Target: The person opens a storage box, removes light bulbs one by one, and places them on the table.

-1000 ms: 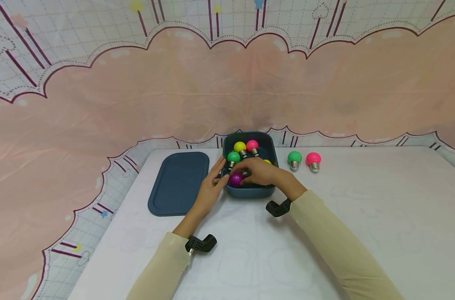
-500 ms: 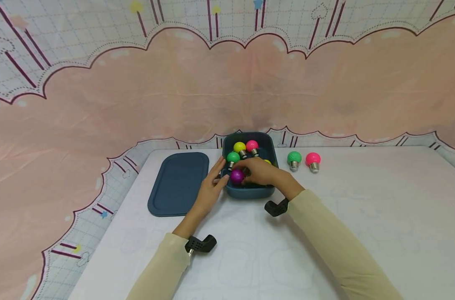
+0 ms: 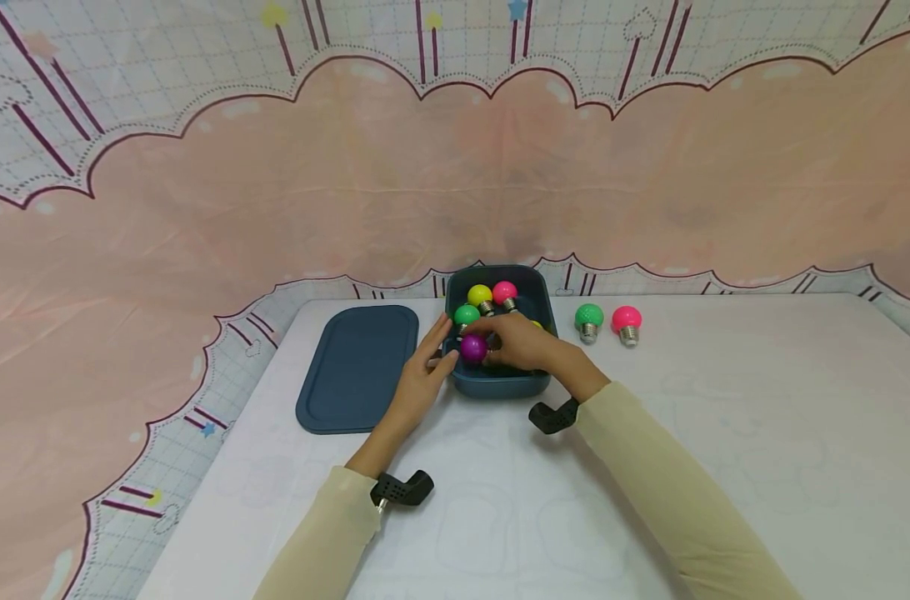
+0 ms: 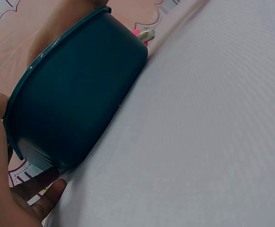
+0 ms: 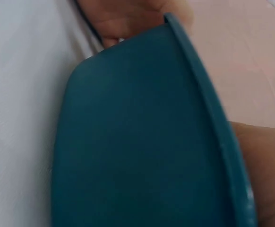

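Note:
In the head view a dark blue box [image 3: 500,387] stands on the table with several coloured light bulbs inside. My right hand [image 3: 521,343] reaches into it and grips a purple light bulb [image 3: 473,349] near the box's front left. Behind that bulb lie a green bulb [image 3: 467,314], a yellow bulb [image 3: 479,294] and a pink bulb [image 3: 504,291]; another yellow one is mostly hidden by the hand. My left hand [image 3: 421,371] rests against the box's left side, fingers extended, thumb at the front corner. Box walls [image 4: 76,90] hide the bulbs in both wrist views.
A flat dark blue lid [image 3: 359,367] lies left of the box. Right of the box, a second green bulb [image 3: 589,322] and a second pink bulb [image 3: 627,325] lie on the white tabletop [image 3: 545,517]. A patterned cloth [image 3: 425,183] hangs behind.
The purple bulb has shifted slightly away from the box's front wall, and its metal base has turned out of sight behind the right hand's fingers. The left hand stays put.

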`<state>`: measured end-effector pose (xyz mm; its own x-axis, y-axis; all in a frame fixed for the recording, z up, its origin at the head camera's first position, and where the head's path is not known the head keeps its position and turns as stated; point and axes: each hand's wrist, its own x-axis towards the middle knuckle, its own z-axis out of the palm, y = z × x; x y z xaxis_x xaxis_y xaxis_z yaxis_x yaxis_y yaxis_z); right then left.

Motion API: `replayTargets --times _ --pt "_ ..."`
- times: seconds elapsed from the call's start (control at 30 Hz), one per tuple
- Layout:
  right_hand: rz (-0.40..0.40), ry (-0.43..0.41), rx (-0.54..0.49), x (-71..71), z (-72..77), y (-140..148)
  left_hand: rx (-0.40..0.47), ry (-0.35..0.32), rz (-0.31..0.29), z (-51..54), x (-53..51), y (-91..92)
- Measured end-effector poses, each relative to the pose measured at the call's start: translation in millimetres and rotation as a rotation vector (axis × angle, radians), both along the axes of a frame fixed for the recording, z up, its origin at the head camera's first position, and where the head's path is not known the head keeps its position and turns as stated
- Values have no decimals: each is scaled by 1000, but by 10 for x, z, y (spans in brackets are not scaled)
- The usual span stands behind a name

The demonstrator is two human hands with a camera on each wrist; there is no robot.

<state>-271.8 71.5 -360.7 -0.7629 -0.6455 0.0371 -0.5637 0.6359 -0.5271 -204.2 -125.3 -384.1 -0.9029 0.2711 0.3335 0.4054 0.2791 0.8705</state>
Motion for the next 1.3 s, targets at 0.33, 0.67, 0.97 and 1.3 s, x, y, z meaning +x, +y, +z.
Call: replayTargets --times 0.33,0.67,0.97,1.3 --pt "-118 2 -141 5 70 135 -10 18 6 9 7 5" --pt "-206 29 -195 110 286 278 6 14 8 -8 2 2" --pt "-268 70 -254 152 325 580 -1 7 -3 -24 -7 1" --pt "-408 44 -311 169 346 1019 6 7 -6 -27 -9 -11"
